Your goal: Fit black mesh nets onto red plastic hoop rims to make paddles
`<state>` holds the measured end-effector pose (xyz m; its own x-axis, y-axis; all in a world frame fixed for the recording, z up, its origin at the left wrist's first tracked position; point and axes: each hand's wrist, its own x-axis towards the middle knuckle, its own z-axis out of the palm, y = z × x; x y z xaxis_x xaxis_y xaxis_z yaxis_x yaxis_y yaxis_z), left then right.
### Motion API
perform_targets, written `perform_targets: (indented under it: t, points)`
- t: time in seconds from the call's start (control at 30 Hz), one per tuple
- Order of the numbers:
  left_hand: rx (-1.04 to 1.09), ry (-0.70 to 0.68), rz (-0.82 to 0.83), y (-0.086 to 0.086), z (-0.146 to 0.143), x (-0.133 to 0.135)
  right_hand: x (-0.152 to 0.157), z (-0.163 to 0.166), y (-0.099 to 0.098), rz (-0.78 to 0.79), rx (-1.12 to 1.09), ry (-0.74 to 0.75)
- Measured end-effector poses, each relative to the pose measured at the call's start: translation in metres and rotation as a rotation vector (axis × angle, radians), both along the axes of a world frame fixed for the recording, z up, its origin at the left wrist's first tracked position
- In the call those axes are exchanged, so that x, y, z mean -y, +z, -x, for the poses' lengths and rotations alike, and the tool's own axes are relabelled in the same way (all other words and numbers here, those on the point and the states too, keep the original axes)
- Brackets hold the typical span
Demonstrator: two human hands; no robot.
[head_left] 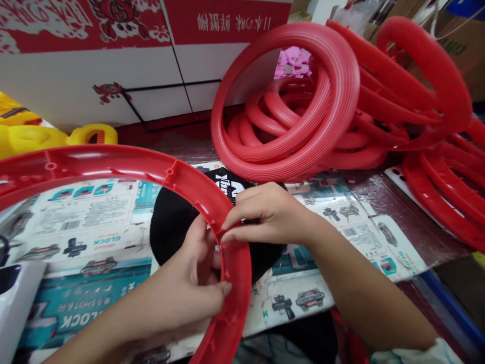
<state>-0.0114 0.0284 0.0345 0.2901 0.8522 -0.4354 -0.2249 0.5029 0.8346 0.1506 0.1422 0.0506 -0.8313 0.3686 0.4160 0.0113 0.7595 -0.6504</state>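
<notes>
A large red plastic ring half [109, 161], hollow on the side facing me, curves from the left edge across to the lower middle. My left hand [200, 273] grips its inner edge, thumb inside the channel and the other fingers behind the rim. Just above, my right hand [265, 215] pinches at the inner wall of the same ring, fingertips together. Whether a small piece sits in that pinch is hidden. Behind the ring and both hands lies a black mesh cap-like cloth [170, 222] with white lettering.
Ribbed red rings [341, 86] lean in a pile at the back, beside stacked red ring halves [450, 187]. A white and red carton [159, 106] stands behind. Yellow plastic parts [38, 139] sit at left, near a white object [22, 298]. Printed cardboard [87, 217] covers the table.
</notes>
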Motion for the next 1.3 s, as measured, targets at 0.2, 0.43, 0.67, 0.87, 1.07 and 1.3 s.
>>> perform_targets:
  t: [0.2, 0.43, 0.67, 0.87, 1.07, 1.3]
  points:
    - [-0.164, 0.114, -0.136, -0.002, -0.001, -0.007, 0.004, 0.001, 0.0, -0.089, 0.014, -0.052]
    - [-0.306, 0.07, -0.132, -0.006, 0.001, -0.005, 0.011, 0.001, 0.005, -0.265, 0.094, -0.038]
    - [-0.299, 0.049, -0.231, -0.022, 0.003, -0.003, 0.023, 0.003, 0.012, -0.454, 0.315, -0.019]
    - [-0.31, 0.033, -0.188, -0.02, 0.005, -0.002, 0.027, 0.008, 0.008, -0.507, 0.363, -0.017]
    - [-0.295, -0.015, -0.146, -0.023, 0.006, 0.0, 0.025, 0.009, 0.006, -0.524, 0.387, -0.045]
    - [-0.235, -0.065, -0.076, -0.016, 0.004, 0.001, 0.018, 0.008, 0.007, -0.308, 0.418, -0.065]
